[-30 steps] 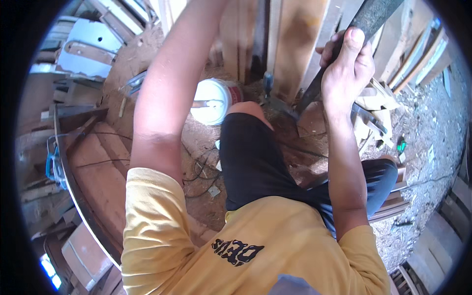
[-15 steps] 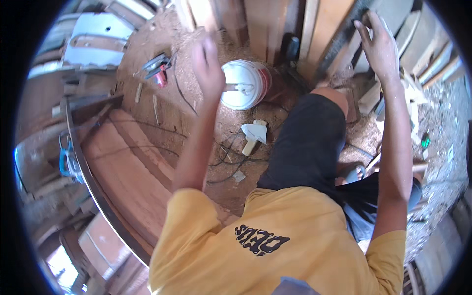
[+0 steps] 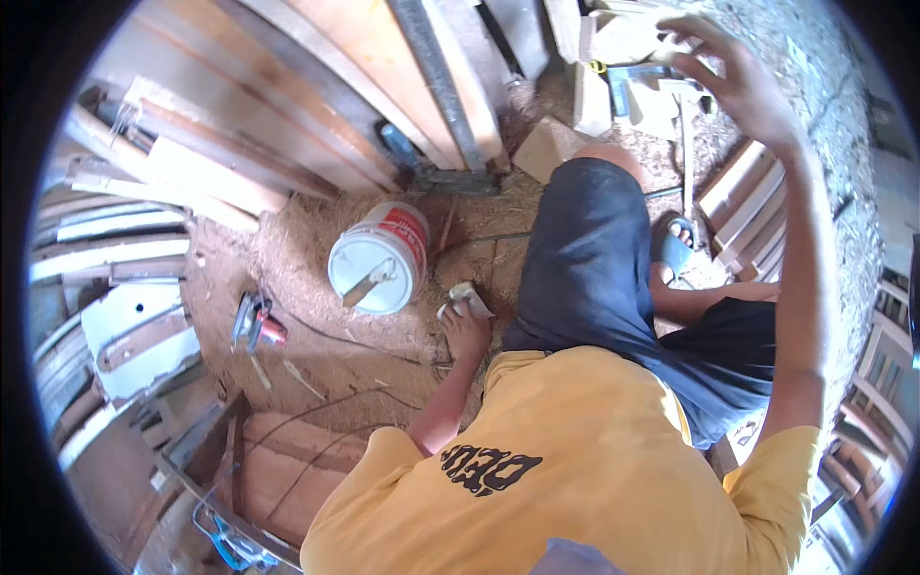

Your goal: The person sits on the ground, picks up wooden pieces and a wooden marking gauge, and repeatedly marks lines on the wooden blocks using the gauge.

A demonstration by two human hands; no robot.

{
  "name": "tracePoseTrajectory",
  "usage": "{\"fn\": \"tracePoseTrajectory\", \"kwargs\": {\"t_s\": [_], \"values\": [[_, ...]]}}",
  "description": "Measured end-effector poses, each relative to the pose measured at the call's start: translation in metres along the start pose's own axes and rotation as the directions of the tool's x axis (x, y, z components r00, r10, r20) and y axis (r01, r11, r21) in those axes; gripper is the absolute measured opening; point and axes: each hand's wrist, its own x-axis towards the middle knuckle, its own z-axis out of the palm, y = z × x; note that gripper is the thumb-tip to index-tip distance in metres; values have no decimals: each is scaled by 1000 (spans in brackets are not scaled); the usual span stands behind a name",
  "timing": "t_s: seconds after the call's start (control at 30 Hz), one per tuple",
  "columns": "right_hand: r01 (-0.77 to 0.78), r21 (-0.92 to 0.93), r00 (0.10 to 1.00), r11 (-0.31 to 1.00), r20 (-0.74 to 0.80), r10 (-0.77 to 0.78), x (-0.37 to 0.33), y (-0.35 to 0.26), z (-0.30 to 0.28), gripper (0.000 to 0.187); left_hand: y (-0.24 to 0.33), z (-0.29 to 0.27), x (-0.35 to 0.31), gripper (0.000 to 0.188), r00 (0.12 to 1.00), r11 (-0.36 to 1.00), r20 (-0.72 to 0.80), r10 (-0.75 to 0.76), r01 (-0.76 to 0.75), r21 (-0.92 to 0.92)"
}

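Observation:
Down on the dusty floor, my left hand [image 3: 467,333] has its fingers closed on a small crumpled white sheet [image 3: 471,301], beside my bent knee. A pale piece at the sheet's top edge is partly hidden. My right hand [image 3: 733,84] is raised at the upper right, fingers apart and slightly curled, with nothing visible in it. Left of my left hand stands a white bucket [image 3: 345,268] with a red band. On its lid lies a flat tool or stick [image 3: 364,286] with pale material at one end.
Wooden boards [image 3: 316,96] lean along the far side. A red and dark power tool [image 3: 259,326] lies on the floor at left, with cables [image 3: 355,340] crossing the ground. Pale wood offcuts [image 3: 592,101] are at the upper right, and stacked timber [image 3: 752,206] lies by my foot.
My left hand has come down from above the bucket onto the white sheet. My right hand stays raised. The view has swung right, shifting the bucket and power tool leftward and lower.

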Motion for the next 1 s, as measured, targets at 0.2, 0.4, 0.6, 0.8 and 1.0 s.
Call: {"fn": "tracePoseTrajectory", "kwargs": {"t_s": [0.2, 0.4, 0.6, 0.8, 1.0], "values": [[-448, 8, 890, 894, -85, 447, -142, 30, -102, 38, 33, -45, 56, 54, 968, 959, -93, 232, -244, -147], [-651, 124, 666, 749, -381, 642, -272, 0, -143, 36, 168, -190, 140, 27, 784, 519, -572, 243, -603, -606], [-669, 306, 460, 678, -545, 701, -354, -36, -144, 32, 257, -344, 221, 59, -70, 758, -945, 320, -578, 300], [-675, 445, 365, 589, -493, 790, -402, -37, -130, 34, 257, -373, 305, 113, -27, 916, -980, 195, -352, 192], [-710, 532, 321, 461, -338, 885, -447, -7, -81, 42, 268, -370, 308, 116, 42, 945, -992, 116, -313, 97]]}}
